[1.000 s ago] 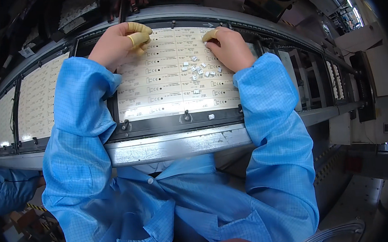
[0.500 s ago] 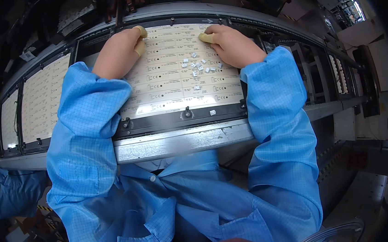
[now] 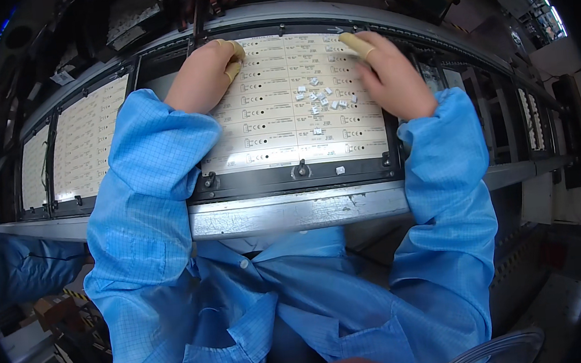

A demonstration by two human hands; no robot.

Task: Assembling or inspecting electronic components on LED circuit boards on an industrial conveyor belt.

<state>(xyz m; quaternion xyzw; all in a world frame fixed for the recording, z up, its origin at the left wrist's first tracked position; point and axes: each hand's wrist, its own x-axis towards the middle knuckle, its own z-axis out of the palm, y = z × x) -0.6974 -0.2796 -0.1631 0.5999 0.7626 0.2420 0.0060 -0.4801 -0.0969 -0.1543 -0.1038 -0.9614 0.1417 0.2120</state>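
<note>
Cream printed circuit panel lies in the black frame, partly hidden by blue sleeves. Left hand rests curled, holding nothing. Small white components lie loose mid-panel. Right hand, blurred, spreads flat, empty.

Cream circuit panel lies in a dark frame on a grey metal ledge. Left hand rests on the panel's far left part, yellowish finger cots on the fingertips, fingers curled. Right hand lies flat on the far right part, one cot-covered finger pointing left. Small white components lie scattered loose between the hands, nearer the right one. One more component sits on the frame's near edge. Similar panels sit to the left. Blue smock sleeves cover both forearms.
</note>
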